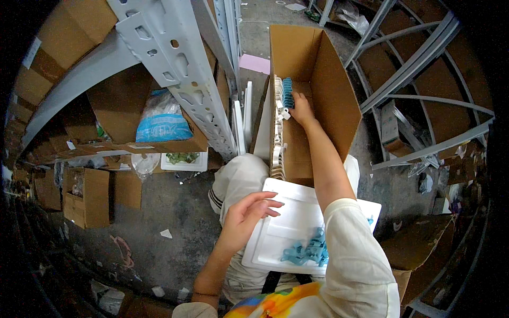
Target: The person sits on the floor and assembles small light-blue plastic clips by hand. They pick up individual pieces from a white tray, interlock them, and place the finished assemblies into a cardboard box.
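A tall, narrow cardboard box [339, 79] stands open in front of me. Along its left inner side runs a row of white plastic pieces [278, 124], with a short stack of blue plastic pieces [287, 91] at the far part. Reaching into the box, my right hand [302, 109] has its fingers bent against the blue stack; the fingertips are partly hidden. On my lap lies a white plastic tray [286, 212] with loose blue plastic pieces [307, 249] at its near side. Over the tray's left edge hovers my left hand [246, 214], fingers apart and holding nothing.
A grey metal shelf post [185, 69] rises close on the left, beside a shelf carrying cartons and a blue-and-clear bag [164, 119]. Lower left are an open carton [87, 196] and a white tray of green pieces [183, 159]. More metal racking [403, 63] stands right.
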The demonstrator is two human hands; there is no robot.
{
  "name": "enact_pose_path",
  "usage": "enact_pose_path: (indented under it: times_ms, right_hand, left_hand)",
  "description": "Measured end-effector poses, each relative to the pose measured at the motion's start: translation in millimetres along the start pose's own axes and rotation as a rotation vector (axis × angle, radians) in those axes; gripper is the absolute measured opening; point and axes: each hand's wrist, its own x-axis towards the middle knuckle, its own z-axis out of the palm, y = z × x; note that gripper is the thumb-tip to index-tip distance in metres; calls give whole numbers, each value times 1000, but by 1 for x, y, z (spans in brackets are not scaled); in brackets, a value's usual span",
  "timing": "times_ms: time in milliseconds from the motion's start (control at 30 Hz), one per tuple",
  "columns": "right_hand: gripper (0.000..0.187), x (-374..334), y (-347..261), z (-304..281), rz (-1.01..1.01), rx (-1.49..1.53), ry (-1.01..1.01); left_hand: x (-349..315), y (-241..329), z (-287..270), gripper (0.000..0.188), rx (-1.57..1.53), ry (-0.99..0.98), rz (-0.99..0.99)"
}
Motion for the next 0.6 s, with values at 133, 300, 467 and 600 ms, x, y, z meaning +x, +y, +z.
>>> enact_pose_path:
  times_ms: [133, 300, 467, 600]
  right_hand:
    - [56, -2, -3, -3, -22, -17, 17]
    - [44, 3, 3, -13, 102, -99, 37]
    - [39, 16, -30, -44, 305, -292, -142]
    - [28, 18, -36, -53, 143, -577, -654]
  left_hand:
    - [-1, -3, -1, 28, 1, 4, 3]
    - [-3, 0, 3, 28, 24, 16, 1]
    - [-7, 0, 4, 27, 98, 72, 14]
    - [-5, -2, 13, 28, 144, 61, 24]
